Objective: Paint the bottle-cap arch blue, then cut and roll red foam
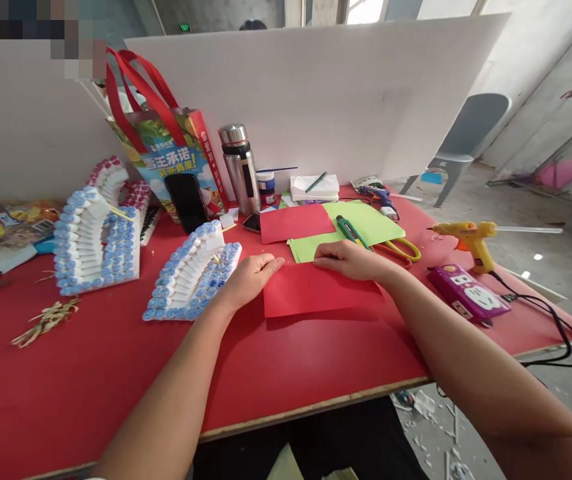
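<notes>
A sheet of red paper [311, 293] is held just above the red table, its lower edge tilted toward me. My left hand [251, 277] pinches its upper left corner between thumb and fingers. Farther right along the same edge, my right hand [349, 261] is closed on the paper with the fingers curled. Just beyond lie a second red sheet [293, 223], light green paper [373, 223] and a green utility knife [350, 232]. Scissors with orange and yellow-green handles [401, 250] rest beside my right wrist. Left of my left hand stands a blue-and-white craft piece [186, 277].
A yellow glue gun [473, 239] and a purple power strip [469, 293] with black cables sit at the right edge. Behind are a steel thermos [242, 170], a shopping bag [171, 150], a phone [186, 202] and a white board [316, 100]. Another craft piece [93, 247] stands left.
</notes>
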`<state>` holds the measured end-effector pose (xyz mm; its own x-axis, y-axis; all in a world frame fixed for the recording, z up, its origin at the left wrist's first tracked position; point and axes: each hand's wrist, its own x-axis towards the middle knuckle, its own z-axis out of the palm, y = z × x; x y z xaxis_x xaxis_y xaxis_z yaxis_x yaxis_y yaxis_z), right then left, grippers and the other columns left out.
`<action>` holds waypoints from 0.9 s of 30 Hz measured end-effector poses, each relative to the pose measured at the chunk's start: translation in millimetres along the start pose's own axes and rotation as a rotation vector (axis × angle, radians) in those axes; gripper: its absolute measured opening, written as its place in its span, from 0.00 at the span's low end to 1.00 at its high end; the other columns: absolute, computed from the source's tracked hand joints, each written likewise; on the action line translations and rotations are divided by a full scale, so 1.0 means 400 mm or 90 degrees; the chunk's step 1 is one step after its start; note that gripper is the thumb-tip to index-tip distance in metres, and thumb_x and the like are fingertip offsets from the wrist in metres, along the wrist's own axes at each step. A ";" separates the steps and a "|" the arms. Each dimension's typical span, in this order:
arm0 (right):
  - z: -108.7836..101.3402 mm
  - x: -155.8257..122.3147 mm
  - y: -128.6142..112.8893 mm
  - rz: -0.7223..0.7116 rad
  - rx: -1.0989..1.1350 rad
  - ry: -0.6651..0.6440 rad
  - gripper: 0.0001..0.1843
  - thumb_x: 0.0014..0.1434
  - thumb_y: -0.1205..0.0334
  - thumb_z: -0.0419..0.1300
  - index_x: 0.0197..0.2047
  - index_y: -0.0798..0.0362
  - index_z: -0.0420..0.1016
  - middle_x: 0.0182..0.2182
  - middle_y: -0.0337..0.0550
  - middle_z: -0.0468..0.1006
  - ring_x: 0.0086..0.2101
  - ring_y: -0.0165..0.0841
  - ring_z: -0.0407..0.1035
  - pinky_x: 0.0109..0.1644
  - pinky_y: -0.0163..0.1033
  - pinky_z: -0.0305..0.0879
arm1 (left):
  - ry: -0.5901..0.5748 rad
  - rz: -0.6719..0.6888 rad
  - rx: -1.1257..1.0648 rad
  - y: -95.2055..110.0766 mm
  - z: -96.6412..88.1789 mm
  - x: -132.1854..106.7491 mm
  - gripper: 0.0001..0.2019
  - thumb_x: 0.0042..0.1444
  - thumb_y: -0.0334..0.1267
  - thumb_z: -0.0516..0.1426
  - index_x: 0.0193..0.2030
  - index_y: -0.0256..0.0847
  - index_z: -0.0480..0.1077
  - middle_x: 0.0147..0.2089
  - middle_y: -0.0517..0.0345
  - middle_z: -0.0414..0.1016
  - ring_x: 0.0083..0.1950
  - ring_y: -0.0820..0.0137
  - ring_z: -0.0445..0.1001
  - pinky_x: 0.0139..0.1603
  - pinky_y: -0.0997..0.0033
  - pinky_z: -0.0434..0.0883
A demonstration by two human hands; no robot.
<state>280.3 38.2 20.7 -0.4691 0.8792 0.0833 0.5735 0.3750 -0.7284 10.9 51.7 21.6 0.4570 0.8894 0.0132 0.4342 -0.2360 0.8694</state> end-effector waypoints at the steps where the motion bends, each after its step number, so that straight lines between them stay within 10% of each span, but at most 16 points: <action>1: -0.006 0.000 0.002 0.019 0.058 0.000 0.17 0.64 0.48 0.57 0.34 0.53 0.72 0.30 0.39 0.73 0.30 0.30 0.65 0.33 0.35 0.59 | 0.013 -0.018 -0.117 0.000 0.000 0.003 0.23 0.60 0.58 0.57 0.26 0.41 0.62 0.23 0.64 0.61 0.24 0.74 0.59 0.27 0.72 0.55; 5: 0.010 0.012 -0.007 0.133 0.404 0.045 0.18 0.59 0.45 0.63 0.34 0.53 0.70 0.26 0.36 0.69 0.24 0.27 0.61 0.27 0.33 0.56 | 0.114 -0.009 -0.512 0.001 0.018 0.020 0.20 0.57 0.57 0.61 0.32 0.40 0.70 0.26 0.63 0.67 0.23 0.76 0.62 0.25 0.74 0.60; 9: 0.075 0.035 -0.023 0.202 0.766 -0.051 0.12 0.68 0.57 0.52 0.34 0.54 0.66 0.22 0.30 0.57 0.20 0.22 0.48 0.23 0.31 0.42 | 0.073 0.025 -0.563 0.011 0.046 0.021 0.18 0.56 0.48 0.65 0.49 0.41 0.75 0.43 0.55 0.77 0.30 0.78 0.69 0.28 0.77 0.64; 12: 0.120 0.048 -0.031 0.255 0.928 -0.209 0.13 0.70 0.66 0.44 0.36 0.55 0.65 0.23 0.30 0.54 0.21 0.21 0.44 0.22 0.29 0.40 | 0.004 0.025 -0.555 0.018 0.059 0.009 0.17 0.56 0.43 0.66 0.50 0.40 0.76 0.35 0.57 0.77 0.26 0.80 0.66 0.25 0.78 0.60; 17: 0.148 0.048 -0.048 0.258 0.956 -0.311 0.07 0.67 0.64 0.51 0.38 0.54 0.68 0.22 0.30 0.54 0.20 0.23 0.39 0.20 0.25 0.41 | -0.017 0.027 -0.595 0.016 0.063 0.001 0.10 0.58 0.42 0.64 0.40 0.37 0.76 0.19 0.66 0.65 0.22 0.78 0.65 0.35 0.73 0.70; 22: 0.163 0.037 -0.057 0.157 0.828 -0.204 0.08 0.64 0.60 0.55 0.43 0.53 0.71 0.26 0.34 0.63 0.20 0.22 0.45 0.21 0.26 0.43 | 0.084 -0.007 -0.593 0.011 0.065 0.011 0.11 0.55 0.41 0.65 0.30 0.35 0.73 0.19 0.63 0.67 0.21 0.78 0.66 0.27 0.75 0.66; 27: 0.170 0.040 -0.050 0.210 0.767 -0.159 0.07 0.59 0.59 0.58 0.35 0.54 0.69 0.19 0.28 0.52 0.18 0.22 0.40 0.18 0.27 0.39 | 0.163 -0.053 -0.641 0.006 0.069 0.017 0.10 0.49 0.37 0.69 0.31 0.32 0.75 0.21 0.62 0.69 0.21 0.81 0.65 0.22 0.81 0.60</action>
<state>215.4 24.8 -9.7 -0.6093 0.7516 -0.2525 -0.2226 -0.4678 -0.8554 36.4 46.5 10.2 0.2258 0.9721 -0.0634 -0.4458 0.1610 0.8806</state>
